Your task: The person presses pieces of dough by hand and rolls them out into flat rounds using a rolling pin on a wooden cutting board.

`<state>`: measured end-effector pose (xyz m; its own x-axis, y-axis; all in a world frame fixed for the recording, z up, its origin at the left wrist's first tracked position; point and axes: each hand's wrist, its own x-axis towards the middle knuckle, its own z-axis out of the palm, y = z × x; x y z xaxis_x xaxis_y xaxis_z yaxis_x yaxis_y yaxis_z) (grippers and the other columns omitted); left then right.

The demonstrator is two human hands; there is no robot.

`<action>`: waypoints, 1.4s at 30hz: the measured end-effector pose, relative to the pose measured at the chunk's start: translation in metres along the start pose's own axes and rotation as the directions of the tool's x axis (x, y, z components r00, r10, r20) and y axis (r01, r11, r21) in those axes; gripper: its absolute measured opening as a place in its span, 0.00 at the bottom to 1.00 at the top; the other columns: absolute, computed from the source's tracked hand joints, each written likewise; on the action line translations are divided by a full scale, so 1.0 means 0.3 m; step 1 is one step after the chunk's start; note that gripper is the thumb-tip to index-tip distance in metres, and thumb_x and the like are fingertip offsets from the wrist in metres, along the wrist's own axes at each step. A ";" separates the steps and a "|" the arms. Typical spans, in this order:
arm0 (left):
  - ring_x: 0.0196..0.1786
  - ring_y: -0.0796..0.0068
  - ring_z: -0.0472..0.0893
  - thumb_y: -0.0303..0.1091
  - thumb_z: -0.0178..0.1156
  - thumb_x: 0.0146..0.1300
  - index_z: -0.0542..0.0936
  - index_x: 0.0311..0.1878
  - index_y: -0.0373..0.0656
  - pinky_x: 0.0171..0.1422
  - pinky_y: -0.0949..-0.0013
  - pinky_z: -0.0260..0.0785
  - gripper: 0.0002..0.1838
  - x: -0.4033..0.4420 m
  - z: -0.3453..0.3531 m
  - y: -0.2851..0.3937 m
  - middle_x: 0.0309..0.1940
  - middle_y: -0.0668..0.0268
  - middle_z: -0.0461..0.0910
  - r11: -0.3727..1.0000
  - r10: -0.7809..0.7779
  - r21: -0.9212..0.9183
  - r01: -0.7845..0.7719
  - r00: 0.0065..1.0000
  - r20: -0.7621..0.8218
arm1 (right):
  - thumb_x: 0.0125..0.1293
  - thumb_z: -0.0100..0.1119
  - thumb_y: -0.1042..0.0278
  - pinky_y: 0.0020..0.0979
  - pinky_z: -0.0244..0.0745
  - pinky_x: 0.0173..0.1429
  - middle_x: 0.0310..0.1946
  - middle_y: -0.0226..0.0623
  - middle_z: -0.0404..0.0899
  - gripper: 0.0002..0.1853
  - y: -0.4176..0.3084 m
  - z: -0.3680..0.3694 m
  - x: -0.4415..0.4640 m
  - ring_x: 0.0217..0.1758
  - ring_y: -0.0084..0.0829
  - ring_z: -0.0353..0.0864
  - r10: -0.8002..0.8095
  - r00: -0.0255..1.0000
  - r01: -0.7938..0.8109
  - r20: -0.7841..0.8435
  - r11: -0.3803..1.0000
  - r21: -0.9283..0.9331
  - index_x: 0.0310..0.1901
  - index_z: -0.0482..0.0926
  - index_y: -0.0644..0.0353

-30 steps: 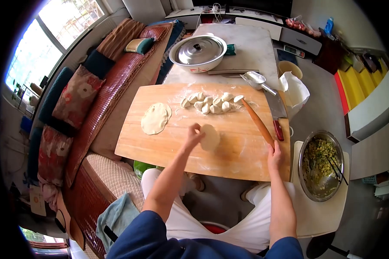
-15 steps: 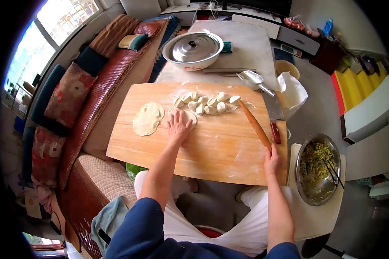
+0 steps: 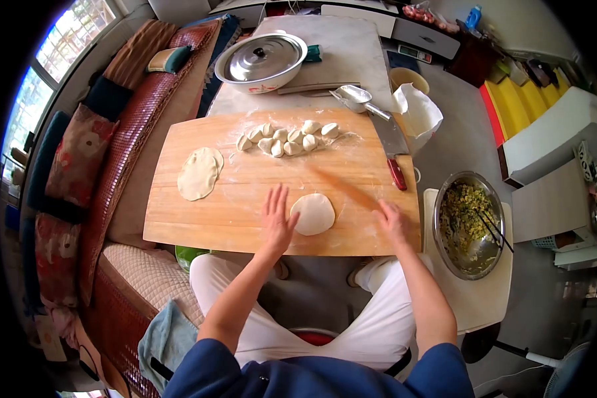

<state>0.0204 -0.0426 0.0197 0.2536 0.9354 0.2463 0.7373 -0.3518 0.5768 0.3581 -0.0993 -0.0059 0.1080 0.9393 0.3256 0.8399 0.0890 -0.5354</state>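
A flat round of dough lies near the front edge of the wooden board. My left hand is open beside it, fingers extended, with the thumb at the round's left edge. My right hand is closed around the near end of a wooden rolling pin, which is blurred and slants up to the left, just beyond the round. Further left lie overlapping rolled dough rounds. Several small dough pieces sit in a cluster towards the back of the board.
A cleaver with a red handle and a metal scoop lie at the back right. A lidded basin stands behind the board. At the right, a steel bowl holds chopped filling and chopsticks. A flour bag stands nearby.
My left hand has brought a dough round from beside the left stack towards me and to the right. The rolling pin has swung left, away from the dough pieces. The camera view has shifted.
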 end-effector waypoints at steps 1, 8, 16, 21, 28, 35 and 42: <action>0.83 0.52 0.49 0.51 0.64 0.64 0.56 0.79 0.48 0.83 0.46 0.41 0.45 -0.029 -0.029 -0.009 0.81 0.60 0.52 0.995 0.026 0.098 -0.028 0.999 0.030 | 0.62 0.69 0.60 0.41 0.77 0.49 0.43 0.40 0.83 0.19 -0.057 -0.035 -0.017 0.46 0.44 0.82 -0.094 0.994 0.094 0.064 0.995 -0.011 0.53 0.82 0.54; 0.81 0.50 0.53 0.58 0.60 0.65 0.58 0.78 0.43 0.82 0.47 0.46 0.45 -0.044 -0.032 -0.104 0.80 0.59 0.56 0.946 0.078 0.297 -0.133 0.978 0.192 | 0.60 0.69 0.58 0.45 0.67 0.62 0.46 0.30 0.80 0.17 -0.189 0.051 0.072 0.56 0.37 0.77 -0.233 0.954 0.264 0.190 0.951 -0.162 0.52 0.84 0.45; 0.79 0.50 0.57 0.59 0.60 0.64 0.60 0.77 0.43 0.80 0.48 0.51 0.44 0.046 0.012 -0.102 0.78 0.59 0.58 0.938 0.113 0.289 -0.191 0.957 0.267 | 0.62 0.68 0.58 0.50 0.56 0.76 0.66 0.29 0.74 0.18 -0.051 0.171 0.083 0.73 0.42 0.64 -0.188 0.977 0.200 0.096 0.971 -0.130 0.54 0.84 0.41; 0.80 0.50 0.55 0.59 0.60 0.64 0.59 0.78 0.46 0.81 0.47 0.49 0.45 -0.060 -0.040 -0.100 0.79 0.59 0.56 0.946 0.124 0.258 -0.198 0.953 0.278 | 0.61 0.70 0.59 0.56 0.53 0.76 0.66 0.29 0.74 0.19 -0.157 0.087 0.049 0.73 0.44 0.65 -0.236 0.962 0.255 0.135 0.957 -0.140 0.55 0.84 0.39; 0.80 0.49 0.55 0.57 0.57 0.69 0.61 0.77 0.43 0.81 0.48 0.49 0.40 0.203 0.031 -0.165 0.78 0.56 0.58 0.967 -0.014 0.254 -0.008 0.996 0.084 | 0.61 0.69 0.57 0.51 0.56 0.76 0.65 0.31 0.75 0.18 -0.069 0.164 0.211 0.74 0.45 0.65 -0.209 0.972 0.221 0.109 0.969 -0.112 0.54 0.84 0.41; 0.80 0.44 0.52 0.57 0.59 0.66 0.62 0.76 0.44 0.81 0.48 0.49 0.41 -0.061 -0.048 -0.070 0.79 0.55 0.56 0.955 0.037 0.273 -0.115 0.960 0.278 | 0.60 0.70 0.57 0.54 0.55 0.77 0.68 0.31 0.73 0.20 -0.120 0.087 0.054 0.76 0.47 0.62 -0.283 0.941 0.306 0.188 0.946 -0.109 0.55 0.83 0.41; 0.81 0.45 0.51 0.55 0.63 0.64 0.62 0.76 0.45 0.81 0.48 0.50 0.43 0.228 0.055 -0.180 0.80 0.56 0.54 0.965 -0.065 0.256 0.058 0.998 0.018 | 0.62 0.67 0.56 0.51 0.55 0.77 0.69 0.28 0.71 0.19 -0.043 0.178 0.267 0.76 0.44 0.62 -0.217 0.962 0.236 0.167 0.966 -0.104 0.56 0.84 0.38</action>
<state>0.0083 0.0409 -0.0076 0.2165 0.9569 0.1936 0.8865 -0.2757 0.3717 0.3276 -0.0076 -0.0145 -0.1675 0.9393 0.2994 0.8922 0.2736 -0.3592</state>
